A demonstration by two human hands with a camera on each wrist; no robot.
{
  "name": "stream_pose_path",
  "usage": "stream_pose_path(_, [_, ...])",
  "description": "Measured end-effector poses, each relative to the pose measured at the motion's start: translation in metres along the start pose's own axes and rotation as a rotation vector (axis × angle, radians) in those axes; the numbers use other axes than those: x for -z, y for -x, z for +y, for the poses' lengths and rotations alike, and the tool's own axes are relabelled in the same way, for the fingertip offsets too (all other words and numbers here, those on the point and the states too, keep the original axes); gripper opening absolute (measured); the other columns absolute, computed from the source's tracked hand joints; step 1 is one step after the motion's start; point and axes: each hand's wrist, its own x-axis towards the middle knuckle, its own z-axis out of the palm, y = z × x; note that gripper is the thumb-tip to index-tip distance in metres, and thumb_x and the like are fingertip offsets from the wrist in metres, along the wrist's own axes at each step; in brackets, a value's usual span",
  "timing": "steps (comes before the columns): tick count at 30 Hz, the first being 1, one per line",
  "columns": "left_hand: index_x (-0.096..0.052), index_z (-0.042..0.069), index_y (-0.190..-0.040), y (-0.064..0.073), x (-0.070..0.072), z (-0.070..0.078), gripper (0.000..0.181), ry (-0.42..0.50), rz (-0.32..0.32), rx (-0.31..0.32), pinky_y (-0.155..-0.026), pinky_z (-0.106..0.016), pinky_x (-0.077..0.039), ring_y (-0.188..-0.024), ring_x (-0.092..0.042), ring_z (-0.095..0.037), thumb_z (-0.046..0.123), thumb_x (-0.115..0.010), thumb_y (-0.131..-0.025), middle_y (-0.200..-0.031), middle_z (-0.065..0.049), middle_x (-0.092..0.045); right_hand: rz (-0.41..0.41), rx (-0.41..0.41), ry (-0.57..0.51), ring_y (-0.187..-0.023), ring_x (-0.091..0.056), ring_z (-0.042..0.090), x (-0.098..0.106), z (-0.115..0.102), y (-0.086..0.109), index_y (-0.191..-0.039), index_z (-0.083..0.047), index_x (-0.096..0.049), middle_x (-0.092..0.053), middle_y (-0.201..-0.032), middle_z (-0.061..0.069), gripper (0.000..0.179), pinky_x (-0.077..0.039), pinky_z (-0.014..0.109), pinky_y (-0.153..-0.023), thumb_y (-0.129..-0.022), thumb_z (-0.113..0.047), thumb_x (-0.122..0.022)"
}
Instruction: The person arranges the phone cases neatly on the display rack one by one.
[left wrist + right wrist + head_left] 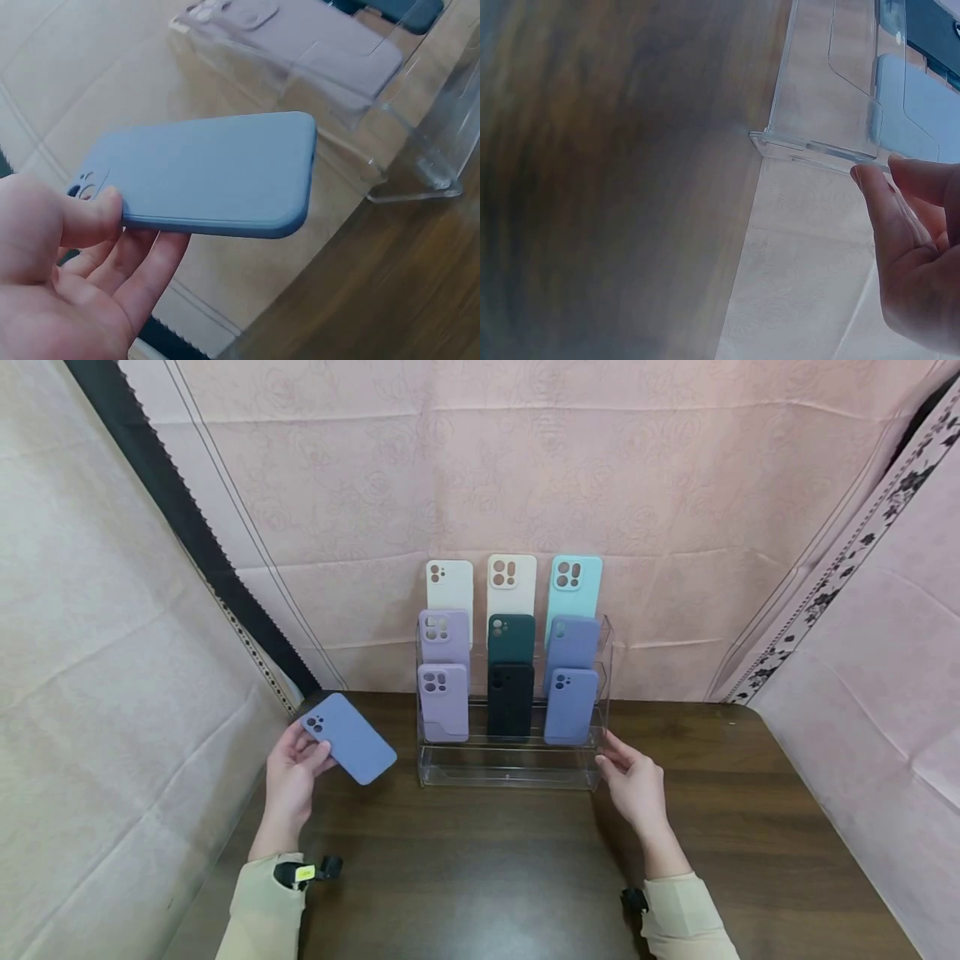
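Observation:
My left hand [291, 772] grips a blue phone case [350, 739] by its camera-hole end, off to the left of a clear tiered display stand [506, 777]. In the left wrist view, the thumb lies along the near edge of the blue phone case [210, 172] with fingers underneath. My right hand [633, 781] pinches the stand's right side edge near its front; the right wrist view shows thumb and fingertip at the clear panel [832, 154]. Phone cases stand in the tiers: a lilac one [444, 702], a black one [511, 702] and a blue one [572, 706] lowest.
Higher tiers hold a dark green case [512, 639], a white one [450, 581], a cream one [512, 572] and a turquoise one [575, 575], among others. The stand sits on a dark wooden table [465, 877], with pale cloth [315, 485] behind and at both sides.

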Motion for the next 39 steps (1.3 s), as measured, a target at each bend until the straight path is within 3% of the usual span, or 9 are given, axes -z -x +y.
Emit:
stream_pose_path(7, [-0.056, -0.001, -0.142, 0.015, -0.031, 0.013, 0.040, -0.080, -0.126, -0.137, -0.082, -0.027, -0.062, -0.101, -0.072, -0.013, -0.010, -0.060, -0.103, -0.116, 0.001, -0.072, -0.004, 0.009, 0.001, -0.109, -0.076, 0.033, 0.000, 0.001, -0.001, -0.151, -0.012, -0.064, -0.078, -0.120, 0.017, 0.048, -0.060, 0.050, -0.090, -0.104, -0.011, -0.073])
stream_pose_path(11, [-0.058, -0.006, -0.136, 0.026, -0.061, 0.020, 0.041, -0.129, -0.193, -0.236, -0.082, -0.026, -0.061, -0.100, -0.072, -0.012, -0.018, -0.063, -0.096, -0.115, 0.000, -0.074, -0.001, 0.017, 0.012, -0.108, -0.077, 0.033, 0.000, 0.002, 0.000, -0.151, -0.013, -0.064, -0.078, -0.119, 0.016, 0.048, -0.061, 0.051, -0.089, -0.103, -0.011, -0.073])
stream_pose_path(14, [-0.060, -0.008, -0.132, 0.034, -0.088, 0.021, 0.044, -0.183, -0.253, -0.301, -0.082, -0.027, -0.060, -0.100, -0.073, -0.010, -0.020, -0.066, -0.091, -0.115, -0.008, -0.076, 0.001, 0.018, 0.018, -0.108, -0.077, 0.033, -0.001, 0.003, 0.001, -0.151, -0.014, -0.064, -0.079, -0.119, 0.016, 0.049, -0.061, 0.051, -0.089, -0.103, -0.011, -0.074])
stream_pose_path(19, [-0.063, -0.003, -0.132, 0.044, -0.137, 0.012, 0.044, -0.253, -0.393, -0.348, -0.079, -0.029, -0.061, -0.098, -0.074, -0.017, -0.016, -0.070, -0.091, -0.112, -0.021, -0.076, -0.002, 0.017, 0.019, -0.107, -0.077, 0.033, -0.002, 0.004, 0.002, -0.150, -0.014, -0.065, -0.079, -0.118, 0.016, 0.049, -0.061, 0.052, -0.089, -0.102, -0.010, -0.075])
stream_pose_path(25, [-0.063, 0.005, -0.136, 0.045, -0.191, -0.009, 0.039, -0.326, -0.524, -0.357, -0.082, -0.031, -0.060, -0.099, -0.073, -0.023, -0.008, -0.069, -0.100, -0.114, -0.012, -0.076, 0.006, 0.035, 0.014, -0.107, -0.077, 0.035, -0.001, 0.003, -0.001, -0.150, -0.013, -0.065, -0.078, -0.118, 0.018, 0.049, -0.061, 0.052, -0.089, -0.102, -0.008, -0.074])
stream_pose_path(32, [-0.063, 0.008, -0.137, 0.044, -0.233, -0.029, 0.038, -0.301, -0.489, -0.358, -0.086, -0.035, -0.060, -0.102, -0.071, -0.021, -0.007, -0.067, -0.102, -0.117, -0.008, -0.070, 0.019, 0.045, 0.022, -0.106, -0.077, 0.035, 0.000, 0.004, -0.001, -0.150, -0.012, -0.065, -0.078, -0.117, 0.018, 0.049, -0.061, 0.053, -0.089, -0.102, -0.009, -0.075])
stream_pose_path(39, [-0.064, 0.006, -0.136, 0.047, -0.257, -0.046, 0.038, -0.301, -0.429, -0.344, -0.087, -0.038, -0.061, -0.101, -0.071, -0.023, -0.010, -0.066, -0.101, -0.118, -0.012, -0.069, 0.020, 0.050, 0.026, -0.107, -0.077, 0.034, -0.002, 0.004, -0.001, -0.150, -0.013, -0.065, -0.079, -0.117, 0.017, 0.049, -0.061, 0.054, -0.088, -0.102, -0.009, -0.074])
